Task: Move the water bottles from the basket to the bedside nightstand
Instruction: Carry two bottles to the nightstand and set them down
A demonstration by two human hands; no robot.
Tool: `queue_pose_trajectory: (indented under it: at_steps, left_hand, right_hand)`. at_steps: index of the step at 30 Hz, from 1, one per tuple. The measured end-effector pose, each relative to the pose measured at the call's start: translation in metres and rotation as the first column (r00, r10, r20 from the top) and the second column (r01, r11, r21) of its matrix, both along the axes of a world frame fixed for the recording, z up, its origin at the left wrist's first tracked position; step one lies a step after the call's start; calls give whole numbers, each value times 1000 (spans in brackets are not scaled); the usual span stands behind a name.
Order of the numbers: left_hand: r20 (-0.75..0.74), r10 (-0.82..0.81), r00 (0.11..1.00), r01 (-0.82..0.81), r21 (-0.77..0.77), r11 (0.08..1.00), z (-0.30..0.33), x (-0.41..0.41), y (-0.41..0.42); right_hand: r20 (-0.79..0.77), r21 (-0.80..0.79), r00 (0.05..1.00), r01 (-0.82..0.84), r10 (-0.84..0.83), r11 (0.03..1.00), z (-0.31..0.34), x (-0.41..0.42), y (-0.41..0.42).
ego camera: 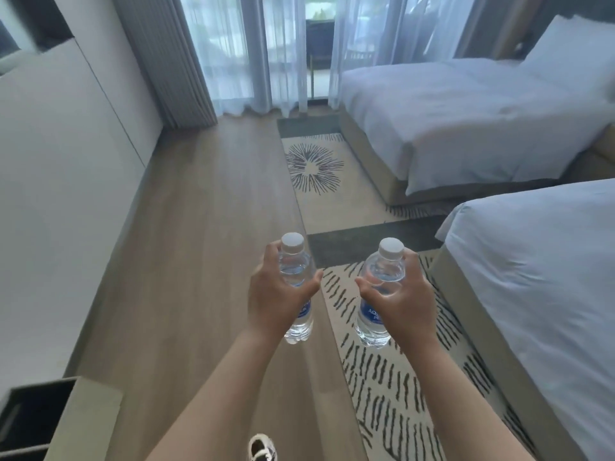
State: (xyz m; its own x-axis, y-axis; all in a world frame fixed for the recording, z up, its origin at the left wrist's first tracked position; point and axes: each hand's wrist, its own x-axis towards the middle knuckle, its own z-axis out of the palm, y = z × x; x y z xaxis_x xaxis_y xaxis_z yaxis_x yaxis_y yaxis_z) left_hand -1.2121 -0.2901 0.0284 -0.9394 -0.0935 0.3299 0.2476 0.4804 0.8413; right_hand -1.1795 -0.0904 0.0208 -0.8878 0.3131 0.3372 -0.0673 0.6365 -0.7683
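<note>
Water bottles are held upright, one (297, 287) gripped in the left hand (276, 296), one (377, 294) gripped in the right hand (401, 299). The carrying step seems to be in hand. No nightstand is seen; it must be found past the beds (499, 134) beyond the right hand.

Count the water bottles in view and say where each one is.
2. One water bottle is held upright in the left hand; the other bottle is upright in the right hand. No basket shows, so more may exist.
</note>
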Motion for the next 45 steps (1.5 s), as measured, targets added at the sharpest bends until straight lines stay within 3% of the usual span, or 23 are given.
queue_pose_trajectory:
  at_steps: [7, 15, 24, 34, 45]
  left_hand:
    - [5, -39, 999, 39, 10, 999, -17, -145, 22]
    - [23, -197, 980, 197, -9, 980, -11, -337, 39]
    - [32, -329, 944, 328, 37, 944, -18, -490, 104]
    - [52, -512, 857, 512, 23, 859, -42, -655, 262]
    - [114, -686, 719, 686, 48, 726, -30, -797, 465]
  right_hand:
    - [8, -24, 997, 70, -70, 997, -21, -123, 23]
    - [-24, -65, 981, 189, -191, 980, -14, -292, 36]
    - [-15, -75, 919, 391, -393, 917, -13, -403, 100]
    - [4, -76, 807, 589, -591, 804, -45, -532, 230]
    - [39, -94, 708, 706, -706, 702, -26, -666, 378]
